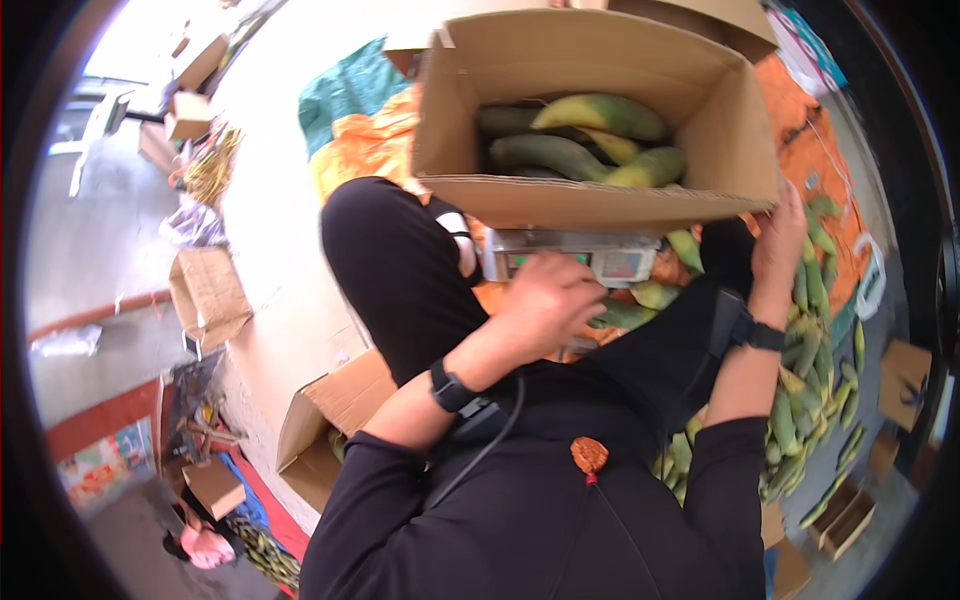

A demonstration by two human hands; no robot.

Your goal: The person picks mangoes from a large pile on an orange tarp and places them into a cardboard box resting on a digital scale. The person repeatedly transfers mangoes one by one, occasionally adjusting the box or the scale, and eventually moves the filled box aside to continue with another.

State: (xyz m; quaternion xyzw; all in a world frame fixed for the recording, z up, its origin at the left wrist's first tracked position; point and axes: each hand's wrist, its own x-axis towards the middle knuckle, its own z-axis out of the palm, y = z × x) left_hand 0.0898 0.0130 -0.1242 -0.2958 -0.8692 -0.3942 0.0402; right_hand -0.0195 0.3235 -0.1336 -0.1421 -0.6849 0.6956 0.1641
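Observation:
An open cardboard box (600,202) stands on a digital scale (622,262) between my legs. Inside it lie several cucumber-like fruits (600,116), green and partly yellow. With my right hand (551,304), somewhat blurred, I reach over the near side of the scale, partly covering its display; nothing is visibly held. My left hand (780,229) is at the box's near right corner, its fingers against the cardboard and partly hidden under the edge. More of the green fruits lie beside the scale.
A long heap of green and yellow fruits (802,375) stretches along my left side, partly on an orange sheet (817,165). Another open cardboard box (337,397) is by my right hip. More boxes (210,296) stand farther off, and a person in pink (206,544) is at the lower left.

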